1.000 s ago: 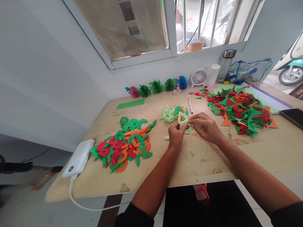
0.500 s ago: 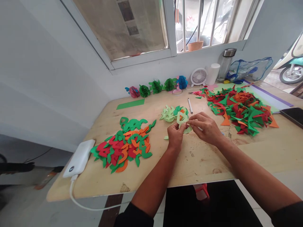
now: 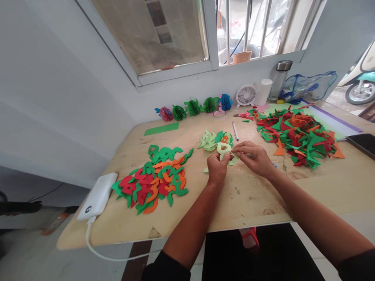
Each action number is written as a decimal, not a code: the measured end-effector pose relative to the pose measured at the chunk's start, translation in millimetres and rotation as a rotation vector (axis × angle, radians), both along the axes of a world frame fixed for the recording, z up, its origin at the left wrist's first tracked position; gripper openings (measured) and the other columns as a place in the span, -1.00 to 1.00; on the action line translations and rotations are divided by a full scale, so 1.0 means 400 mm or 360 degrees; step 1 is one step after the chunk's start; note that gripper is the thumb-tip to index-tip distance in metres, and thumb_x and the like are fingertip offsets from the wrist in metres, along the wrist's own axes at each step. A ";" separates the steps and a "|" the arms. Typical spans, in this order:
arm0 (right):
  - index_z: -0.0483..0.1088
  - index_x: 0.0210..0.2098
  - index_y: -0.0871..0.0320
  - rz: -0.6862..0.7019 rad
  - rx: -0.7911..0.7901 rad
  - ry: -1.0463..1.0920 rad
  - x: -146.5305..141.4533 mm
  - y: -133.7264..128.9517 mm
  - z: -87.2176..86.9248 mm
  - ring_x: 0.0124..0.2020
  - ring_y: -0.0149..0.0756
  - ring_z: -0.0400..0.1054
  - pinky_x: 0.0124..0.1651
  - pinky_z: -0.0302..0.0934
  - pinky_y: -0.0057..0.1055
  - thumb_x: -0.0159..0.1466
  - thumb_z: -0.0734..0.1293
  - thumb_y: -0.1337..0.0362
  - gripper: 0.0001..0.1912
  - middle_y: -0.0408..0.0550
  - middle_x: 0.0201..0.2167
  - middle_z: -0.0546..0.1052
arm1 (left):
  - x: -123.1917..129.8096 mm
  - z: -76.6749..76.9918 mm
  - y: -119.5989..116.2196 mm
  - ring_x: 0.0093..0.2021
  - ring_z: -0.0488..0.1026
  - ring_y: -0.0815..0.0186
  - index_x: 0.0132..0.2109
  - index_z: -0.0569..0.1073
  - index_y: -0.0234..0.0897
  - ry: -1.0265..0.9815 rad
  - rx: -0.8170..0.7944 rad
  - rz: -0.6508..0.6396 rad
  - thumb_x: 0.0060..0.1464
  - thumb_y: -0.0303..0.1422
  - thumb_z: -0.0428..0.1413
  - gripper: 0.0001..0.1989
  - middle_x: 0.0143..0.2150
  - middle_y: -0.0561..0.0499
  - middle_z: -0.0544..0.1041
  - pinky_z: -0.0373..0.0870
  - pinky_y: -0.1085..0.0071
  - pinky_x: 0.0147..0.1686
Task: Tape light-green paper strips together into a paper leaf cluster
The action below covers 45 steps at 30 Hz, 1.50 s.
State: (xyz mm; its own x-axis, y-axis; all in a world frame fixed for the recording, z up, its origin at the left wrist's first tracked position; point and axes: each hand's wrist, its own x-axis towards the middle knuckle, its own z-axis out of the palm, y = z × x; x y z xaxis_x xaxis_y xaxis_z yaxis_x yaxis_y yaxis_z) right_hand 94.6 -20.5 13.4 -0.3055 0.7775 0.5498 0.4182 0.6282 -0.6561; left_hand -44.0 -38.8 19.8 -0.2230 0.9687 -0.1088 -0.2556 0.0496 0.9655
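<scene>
Between the thumb and fingers of my left hand (image 3: 217, 168) is a pale green paper cutout (image 3: 222, 148) with an opening in its upper part. My right hand (image 3: 253, 158) is closed in a pinch at the cutout's right edge; its fingertips partly hide what they grip. Just behind lie a small pile of pale green paper pieces (image 3: 207, 141) and some green and orange cutouts (image 3: 225, 138). A white pen (image 3: 235, 131) rests beyond my right fingers.
Green, red and orange cutouts (image 3: 158, 175) are heaped at left, near a white power bank (image 3: 98, 196). Paper scraps (image 3: 299, 134) are piled at right beside a phone (image 3: 363, 144). Folded paper figures (image 3: 193, 107), a small fan (image 3: 246, 95) and a glass bottle (image 3: 278, 82) line the wall.
The pale green cutout has tilted and dropped slightly toward me. My right fingers have shifted a little at its edge; the piles look the same.
</scene>
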 end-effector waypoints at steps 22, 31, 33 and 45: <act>0.48 -0.34 0.19 -0.0074 -0.0853 0.0551 0.005 -0.001 0.017 -0.54 -0.45 0.22 -0.49 0.07 -0.47 0.11 0.33 0.13 -0.75 -0.14 -0.50 0.46 | 0.001 -0.010 0.003 -0.53 0.41 0.38 -0.54 0.53 -0.38 0.0013 0.0006 -0.0055 -0.21 -0.39 0.20 -0.89 -0.57 0.00 0.53 0.33 0.48 -0.42; 0.45 -0.33 0.11 -0.0097 -0.0025 0.0089 0.001 0.001 0.004 -0.26 -0.25 0.37 -0.31 0.24 -0.34 0.20 0.26 0.32 -0.88 -0.02 -0.31 0.53 | 0.003 -0.003 0.000 -0.55 0.37 0.42 -0.56 0.51 -0.38 -0.0073 -0.0022 -0.0089 -0.22 -0.38 0.21 -0.88 -0.60 0.03 0.50 0.30 0.48 -0.43; 0.44 -0.33 0.09 -0.0084 0.0062 0.0050 0.000 0.002 0.002 -0.22 -0.23 0.38 -0.21 0.27 -0.27 0.20 0.26 0.35 -0.88 -0.02 -0.31 0.53 | 0.003 -0.001 -0.001 -0.56 0.36 0.43 -0.57 0.51 -0.38 -0.0100 -0.0027 -0.0099 -0.24 -0.40 0.21 -0.90 -0.62 0.03 0.48 0.30 0.49 -0.44; 0.45 -0.28 0.07 -0.0073 0.0115 -0.0040 0.011 0.010 -0.001 -0.17 -0.20 0.39 -0.08 0.28 -0.18 0.21 0.27 0.36 -0.86 -0.03 -0.27 0.54 | 0.005 -0.026 0.008 -0.60 0.35 0.43 -0.46 0.52 -0.40 -0.0316 -0.0037 -0.0259 -0.34 -0.22 0.30 -0.68 -0.57 0.01 0.49 0.32 0.49 -0.58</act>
